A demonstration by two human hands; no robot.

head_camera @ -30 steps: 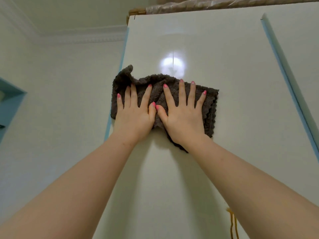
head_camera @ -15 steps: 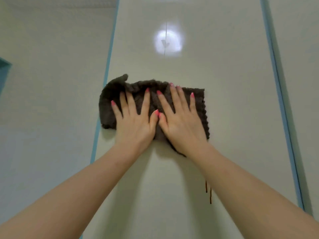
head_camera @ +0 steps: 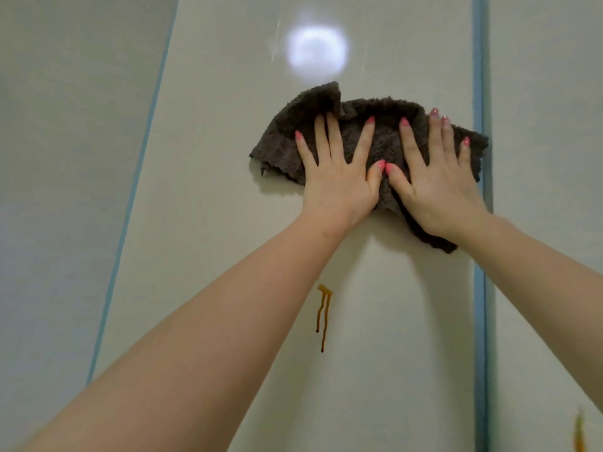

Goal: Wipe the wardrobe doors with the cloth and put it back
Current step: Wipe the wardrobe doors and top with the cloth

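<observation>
Two hands [head_camera: 339, 177] [head_camera: 437, 190] flat on one cloth [head_camera: 385, 138]

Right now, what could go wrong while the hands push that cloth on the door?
1. The orange drip stain sits below the cloth, untouched; wiping only up here could miss it.
2. Both the left hand and right hand lie flat, not gripping, so the bunched cloth might slip and fall.
3. Wiping across wet drips could smear them over the door.
</observation>
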